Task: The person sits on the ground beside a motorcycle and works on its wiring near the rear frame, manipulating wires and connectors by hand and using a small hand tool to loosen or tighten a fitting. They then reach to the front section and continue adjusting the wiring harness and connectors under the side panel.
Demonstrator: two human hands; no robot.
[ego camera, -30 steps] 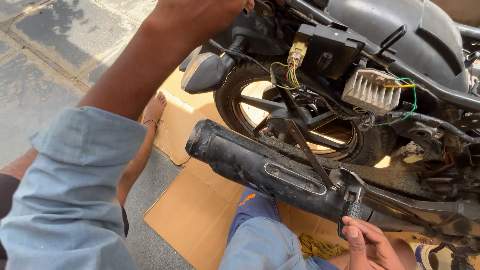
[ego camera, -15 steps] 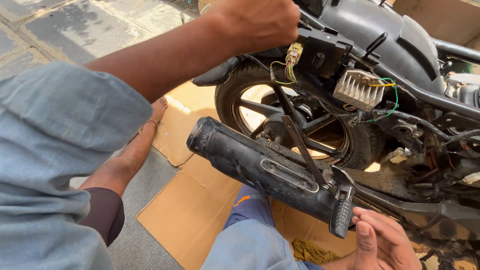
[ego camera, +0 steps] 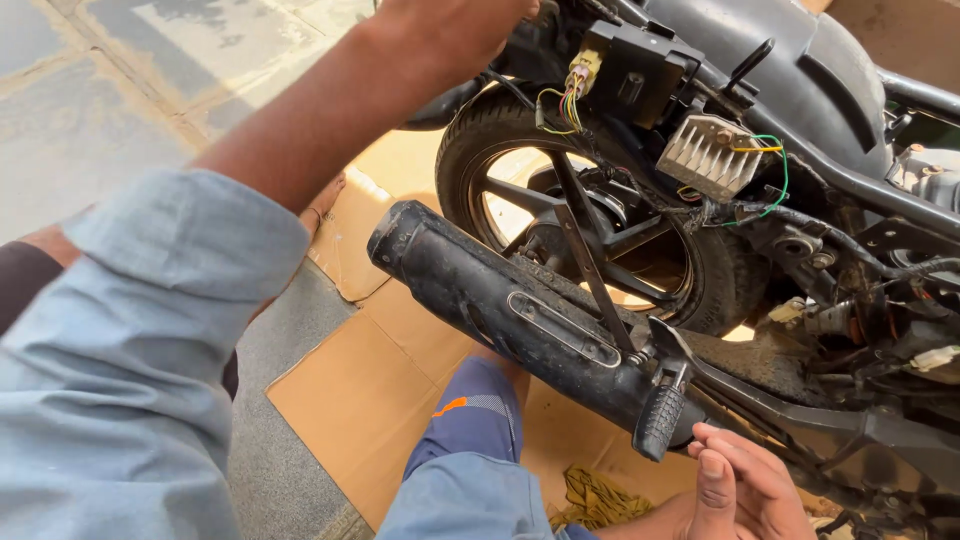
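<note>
Flattened brown cardboard (ego camera: 350,400) covers grey paving under a stripped motorcycle. Its black exhaust pipe (ego camera: 500,300) slants across the rear wheel (ego camera: 590,210). Left hand (ego camera: 450,25) reaches the tail wiring, grip hidden. Right hand (ego camera: 740,490) rests loosely open just beside the footpeg (ego camera: 658,418), by a yellow rag (ego camera: 595,497).

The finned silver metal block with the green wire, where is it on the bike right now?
In the head view the finned silver block sits upper right, above the rear wheel, below the black tail panel and right of the black box with the yellow connector.
</note>
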